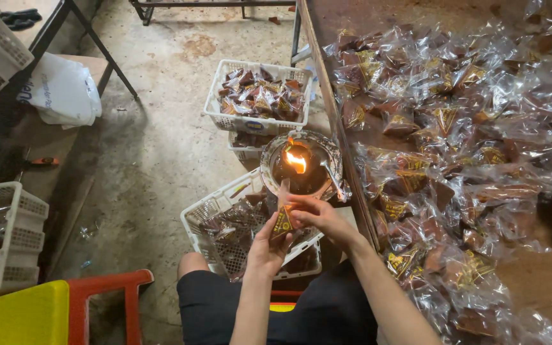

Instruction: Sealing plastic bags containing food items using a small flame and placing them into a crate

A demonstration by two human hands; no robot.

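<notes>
Hands meet over the lap in the head view: the left hand (267,246) and the right hand (319,216) both pinch one small clear packet (282,220) with a brown filling and a yellow label, its top edge raised toward the flame (296,161). That flame burns in a round glass dish (273,153) just beyond the fingertips. Below the hands sits a white basket (207,214) of like packets; a second white basket (220,115) stands farther off, past the dish. To the right of the right hand, the tabletop (352,16) carries a wide heap of packets (461,160).
</notes>
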